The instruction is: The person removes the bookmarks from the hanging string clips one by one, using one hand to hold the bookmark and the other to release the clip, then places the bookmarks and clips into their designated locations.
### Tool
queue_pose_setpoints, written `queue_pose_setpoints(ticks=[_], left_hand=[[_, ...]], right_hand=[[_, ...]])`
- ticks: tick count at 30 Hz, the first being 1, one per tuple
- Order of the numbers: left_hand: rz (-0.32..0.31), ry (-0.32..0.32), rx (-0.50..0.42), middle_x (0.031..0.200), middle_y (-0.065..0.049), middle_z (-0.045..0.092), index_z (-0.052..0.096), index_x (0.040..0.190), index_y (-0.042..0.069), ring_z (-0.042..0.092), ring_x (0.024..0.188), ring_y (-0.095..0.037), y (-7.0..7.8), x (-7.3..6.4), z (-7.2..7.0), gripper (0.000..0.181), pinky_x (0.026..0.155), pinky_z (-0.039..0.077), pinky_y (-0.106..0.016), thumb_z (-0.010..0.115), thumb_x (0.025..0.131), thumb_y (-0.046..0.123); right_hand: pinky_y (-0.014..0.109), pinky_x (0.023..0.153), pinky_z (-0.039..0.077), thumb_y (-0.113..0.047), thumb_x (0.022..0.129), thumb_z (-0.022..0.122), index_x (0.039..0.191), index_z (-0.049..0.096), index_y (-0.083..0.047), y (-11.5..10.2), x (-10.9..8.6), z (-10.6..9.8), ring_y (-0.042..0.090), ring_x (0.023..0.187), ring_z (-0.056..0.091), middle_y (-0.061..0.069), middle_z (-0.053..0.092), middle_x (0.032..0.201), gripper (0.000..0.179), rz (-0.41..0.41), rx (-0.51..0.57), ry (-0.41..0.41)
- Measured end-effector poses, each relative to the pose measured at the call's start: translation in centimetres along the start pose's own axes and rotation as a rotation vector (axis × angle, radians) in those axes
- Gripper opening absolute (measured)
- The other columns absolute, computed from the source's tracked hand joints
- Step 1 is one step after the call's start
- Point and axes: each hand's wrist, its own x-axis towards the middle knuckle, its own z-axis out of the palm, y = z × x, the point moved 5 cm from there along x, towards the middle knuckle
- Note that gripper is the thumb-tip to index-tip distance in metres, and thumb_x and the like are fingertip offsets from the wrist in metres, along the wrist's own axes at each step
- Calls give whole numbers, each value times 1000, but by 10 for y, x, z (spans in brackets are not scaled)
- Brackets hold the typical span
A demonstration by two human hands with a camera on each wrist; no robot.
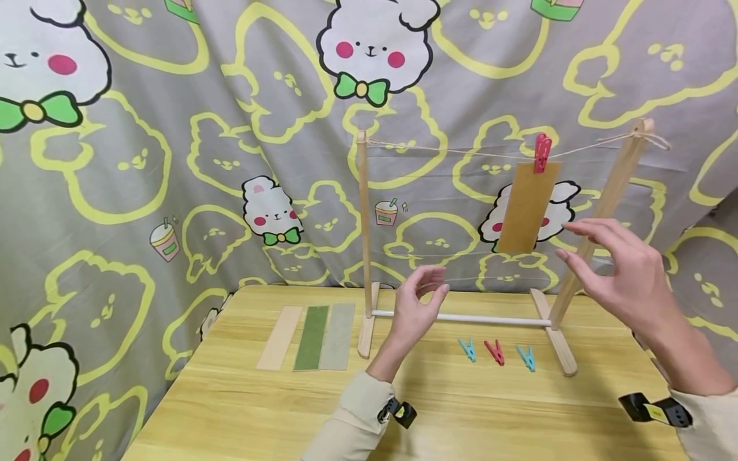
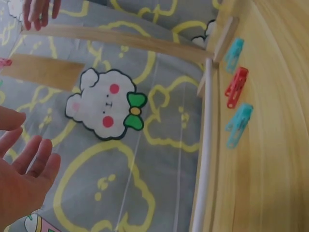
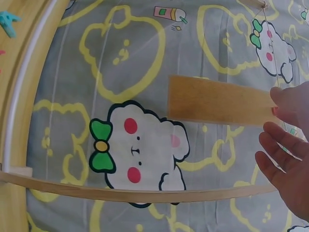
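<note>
A brown strip hangs from the string of a wooden stand, held at its top by a red clothespin. To the right of the strip, my right hand is raised near the post with its fingers bent loosely and nothing in them. My left hand hovers over the stand's white rod, also holding nothing, thumb apart from the fingers. In the right wrist view the right hand overlaps the strip's clipped end. The left wrist view shows the left hand with relaxed fingers below the hanging strip.
Beige, green and grey strips lie side by side left of the stand. Before the rod lie a blue clothespin, a red one and another blue one. A patterned curtain hangs behind the table.
</note>
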Motion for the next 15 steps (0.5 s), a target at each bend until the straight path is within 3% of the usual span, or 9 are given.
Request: queue_pose_setpoints(ticks=[5,12,15], left_hand=[[-1,-22,-19,121,-29,65,60,123,-13,62,116,-42,2,6,11,31,102,53,-48,64,92,-13],[12,-9,28,120,-24,67,61,125,-10,64,116,-36,4,11,22,32,103,53,-39,66,93,-9],[8,8,44,120,-22,68,63,124,-6,66,114,-30,5,15,26,31,103,52,-38,66,93,-8]], right_hand=[[3,91,33,1,77,84,126,72,-5,-2,8,-2,-8,117,50,15,69,120,51,-16,-10,-10],[3,98,31,-1,78,82,121,72,-1,-7,21,-3,31,106,61,19,69,117,44,-72,-30,20],[3,98,30,0,79,81,121,72,0,-11,29,-6,34,103,60,19,68,117,43,-85,-33,23]])
